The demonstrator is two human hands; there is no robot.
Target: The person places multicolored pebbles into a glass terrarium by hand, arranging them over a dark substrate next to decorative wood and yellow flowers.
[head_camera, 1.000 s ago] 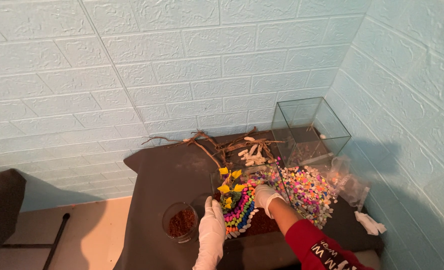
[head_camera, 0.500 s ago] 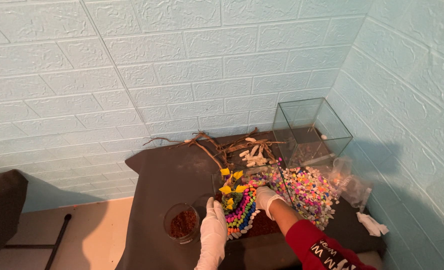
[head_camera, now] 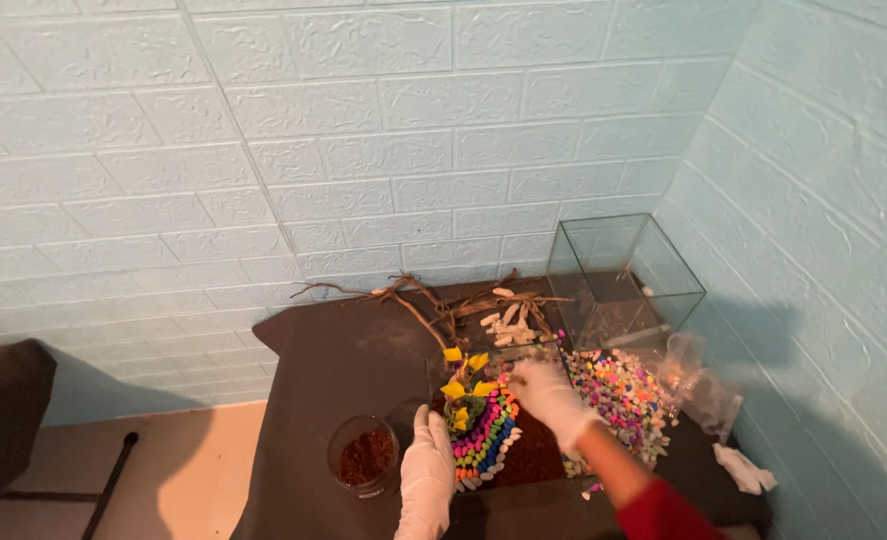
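- The left hand [head_camera: 427, 470], in a white glove, lies with its grip spread flat against the near wall of a low clear glass tank [head_camera: 484, 425] on the table [head_camera: 344, 350], steadying it and pinching nothing.
- The right hand [head_camera: 552, 392], also white-gloved with a red sleeve behind it, hovers over the tank's far side next to the loose pebbles; it is blurred, so I cannot tell whether its grip is closed on a pebble.
- Inside the tank, an arc of bright multicoloured pebbles [head_camera: 486, 435] edged with white stones curves round a small yellow-leaved artificial plant [head_camera: 461, 385]; beside the arc, dark brown substrate [head_camera: 529, 455] lies bare. The bed looks roughly half covered: one side is patterned and the plant is set, while the brown patch remains to be filled.
- A loose heap of mixed coloured pebbles [head_camera: 624, 395] lies just right of the tank.
- Count: two glass tanks, the second a taller empty cube [head_camera: 626, 275] at the back; one round clear jar of brown grains [head_camera: 366, 455]; one tangle of brown driftwood [head_camera: 434, 300]; one cluster of white stones [head_camera: 509, 320]; one crumpled clear plastic bag [head_camera: 702, 385].
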